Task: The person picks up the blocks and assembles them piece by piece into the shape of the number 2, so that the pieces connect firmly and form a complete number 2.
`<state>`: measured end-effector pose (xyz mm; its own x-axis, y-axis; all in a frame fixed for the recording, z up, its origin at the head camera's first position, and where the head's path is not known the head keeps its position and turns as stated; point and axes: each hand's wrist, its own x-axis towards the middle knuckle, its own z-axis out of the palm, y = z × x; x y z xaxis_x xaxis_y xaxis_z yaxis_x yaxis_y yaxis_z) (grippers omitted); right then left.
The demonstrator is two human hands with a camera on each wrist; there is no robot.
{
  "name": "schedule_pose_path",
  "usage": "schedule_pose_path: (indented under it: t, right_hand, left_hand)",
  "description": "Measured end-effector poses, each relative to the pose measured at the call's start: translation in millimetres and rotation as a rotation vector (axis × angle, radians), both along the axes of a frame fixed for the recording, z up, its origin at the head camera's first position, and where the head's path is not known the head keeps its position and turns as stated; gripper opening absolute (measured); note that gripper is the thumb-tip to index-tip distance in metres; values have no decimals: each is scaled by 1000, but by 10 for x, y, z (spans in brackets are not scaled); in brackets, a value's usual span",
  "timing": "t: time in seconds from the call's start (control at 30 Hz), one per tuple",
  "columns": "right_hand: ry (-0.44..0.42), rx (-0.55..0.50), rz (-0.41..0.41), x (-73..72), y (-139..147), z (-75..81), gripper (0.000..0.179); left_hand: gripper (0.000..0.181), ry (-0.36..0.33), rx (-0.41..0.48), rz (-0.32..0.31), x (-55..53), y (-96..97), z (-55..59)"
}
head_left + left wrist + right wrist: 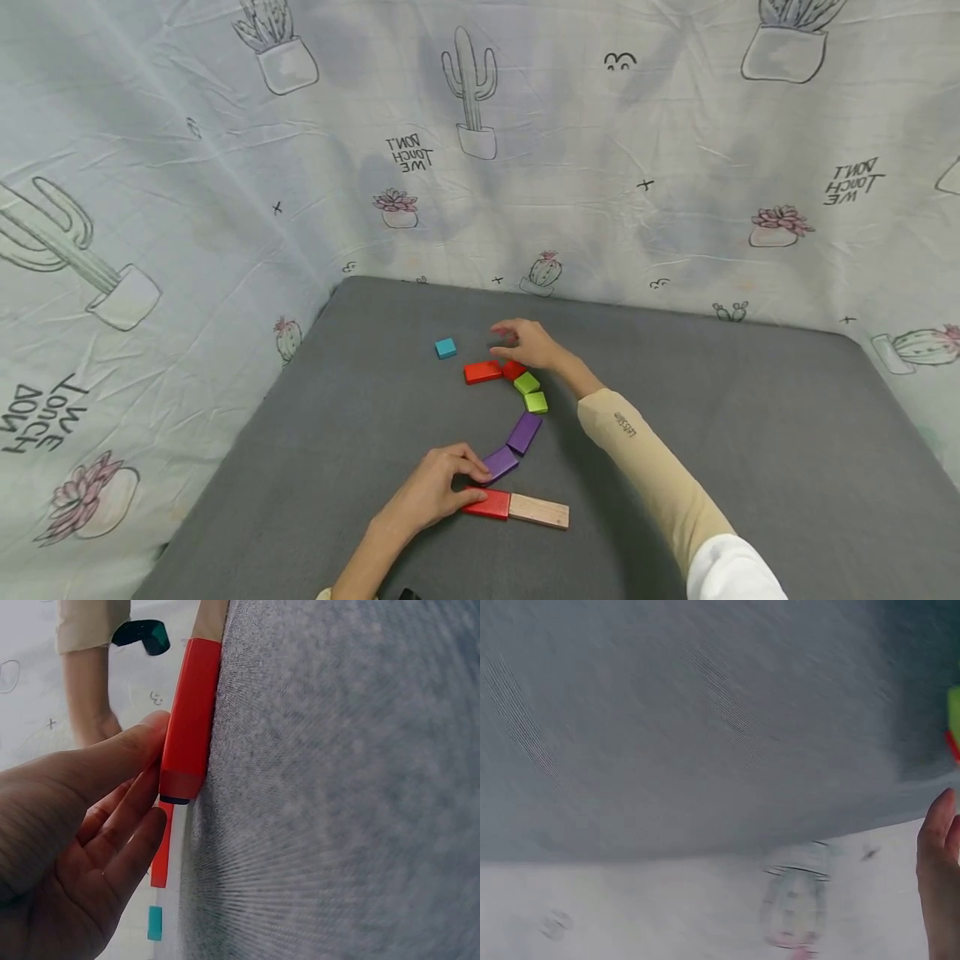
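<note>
My left hand [435, 492] is at the near end of a curved row of blocks. Its thumb touches the red block [489, 505], and its index finger reaches the nearer purple block [500, 462]. In the left wrist view the thumb lies against the red block [191, 712], with the other fingers fairly straight behind it. Over the far end hovers my right hand [528, 343], fingers loosely bent and nothing between them. Below it are a small red block [513, 370] and a longer red block [482, 372]. The right wrist view catches only part of that hand [941, 862].
Two green blocks [531, 392] and another purple block [524, 432] continue the curve. A plain wooden block [538, 511] abuts the near red one. One blue block [446, 348] lies apart, farther left. Behind the grey table [750, 433] hangs a cactus-print cloth [570, 167].
</note>
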<state>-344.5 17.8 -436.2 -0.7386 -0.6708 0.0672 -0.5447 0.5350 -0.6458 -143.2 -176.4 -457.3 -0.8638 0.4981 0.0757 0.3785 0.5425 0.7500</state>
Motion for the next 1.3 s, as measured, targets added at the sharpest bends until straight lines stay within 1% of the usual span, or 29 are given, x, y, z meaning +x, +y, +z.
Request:
schedule_pose_path:
  t: [0.07, 0.13, 0.2, 0.27, 0.33, 0.47, 0.57, 0.63, 0.7, 0.8, 0.93, 1.0, 1.07, 1.13, 1.2, 1.3]
  right_hand:
    - [19, 27, 44, -6, -140, 27, 51]
    - [50, 78, 86, -11, -299, 56, 56]
    - [71, 138, 100, -20, -449, 62, 61]
    - [80, 209, 96, -29, -575, 40, 63]
    - [66, 279, 84, -35, -678, 9, 64]
    - [35, 409, 41, -43, -799, -93, 55]
    - [41, 420, -2, -56, -832, -166, 44]
    - [59, 376, -28, -74, -843, -201, 38]
    - [56, 311, -56, -91, -850, -213, 33]
    - [19, 219, -115, -110, -854, -206, 29]
    - [-48, 81, -278, -130, -759, -147, 32]
    - [-47, -23, -358, -149, -687, -76, 31]
    - [-34, -130, -407, -169, -604, 3, 29]
    - [-17, -226, -426, -177, -507, 80, 27]
    - [-14, -299, -426, -170, -408, 140, 25]
    - [-66, -380, -428, -113, -265, 226, 25]
  left_hand:
    - [17, 7, 6, 0, 2, -12, 6]
    - [17, 9, 11, 0, 3, -14, 9]
    - [16, 17, 16, -3, 3, -10, 10]
    - [17, 17, 23, -6, 10, 3, 2]
    - [17, 14, 28, -10, 21, 16, -4]
    - [16, 12, 28, -17, 43, 40, -5]
    - [16, 11, 27, -18, 43, 43, -2]
    - [16, 15, 24, -15, 35, 36, -6]
    - [16, 20, 24, -14, 23, 24, -10]
    - [16, 34, 28, -18, 5, 4, -19]
    - [17, 37, 53, -36, -11, 24, -43]
    - [17, 36, 60, -37, -13, 29, -53]
    - [17, 35, 64, -34, -11, 24, -55]
    - [18, 38, 61, -31, -10, 14, -54]
    - [18, 35, 55, -27, -8, 3, -51]
    - [19, 35, 49, -24, -8, -12, -43]
